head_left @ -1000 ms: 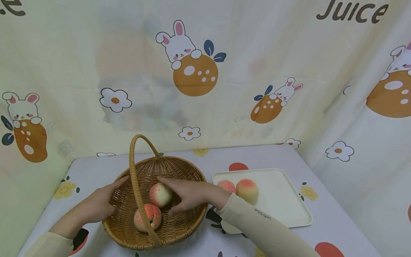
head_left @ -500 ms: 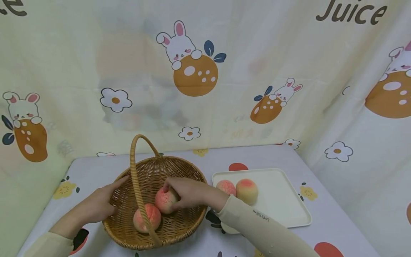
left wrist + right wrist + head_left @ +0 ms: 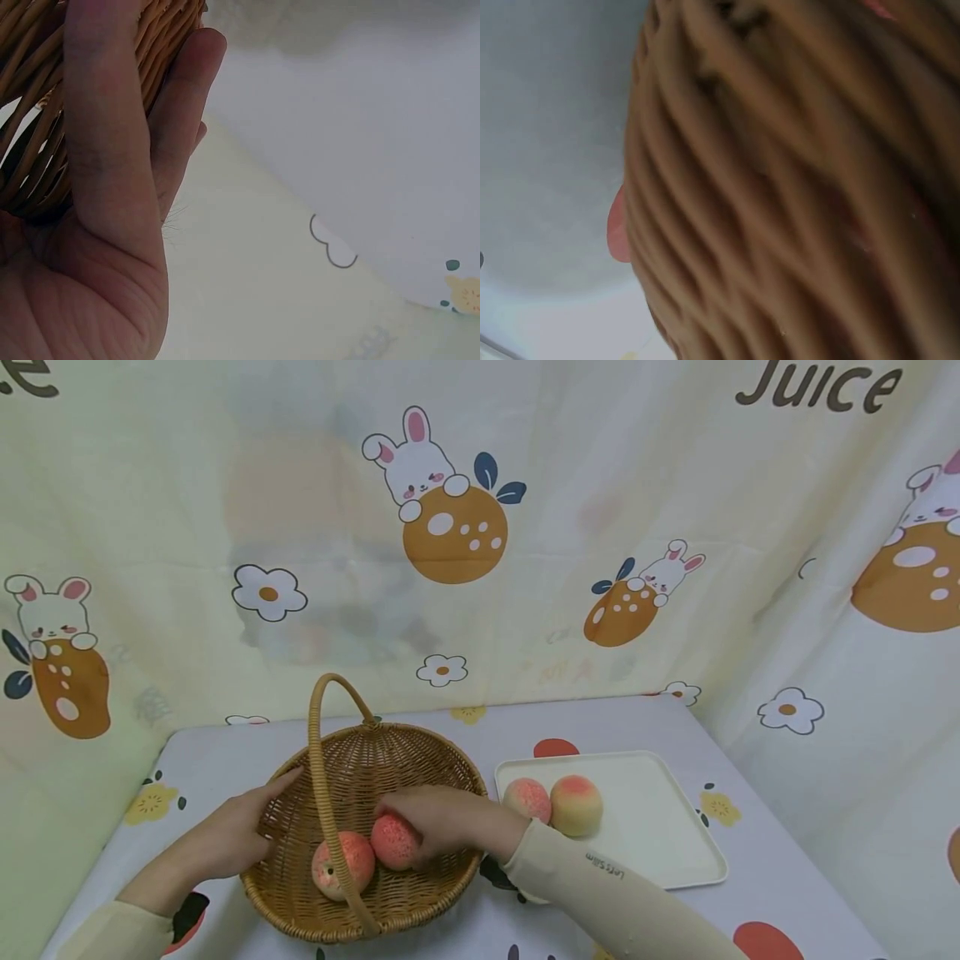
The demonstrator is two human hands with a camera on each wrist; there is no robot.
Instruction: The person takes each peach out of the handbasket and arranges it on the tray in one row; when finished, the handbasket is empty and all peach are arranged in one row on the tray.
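A wicker basket (image 3: 420,747) with an arched handle tilts toward me at the left of the table. My left hand (image 3: 228,835) holds its left wall; in the left wrist view, fingers (image 3: 112,142) lie along the outside of the weave. Inside the basket, my right hand (image 3: 438,818) grips a reddish peach (image 3: 394,843), with fingertips partly hidden by the fruit. Touching or close beside it, a second peach (image 3: 352,858) lies behind the handle. Woven basket wall fills most of the right wrist view, which hides the right hand.
To the right, a cream tray (image 3: 660,810) carries two peaches: a pink one (image 3: 527,799) and a yellow one with a red top (image 3: 576,806). My right forearm crosses the tray's near left corner. A printed curtain (image 3: 315,527) hangs behind the table.
My right hand has closed round the upper peach, which has turned and shifted slightly right and nearer me. The lower peach has rolled a little. My left hand has stayed on the basket.
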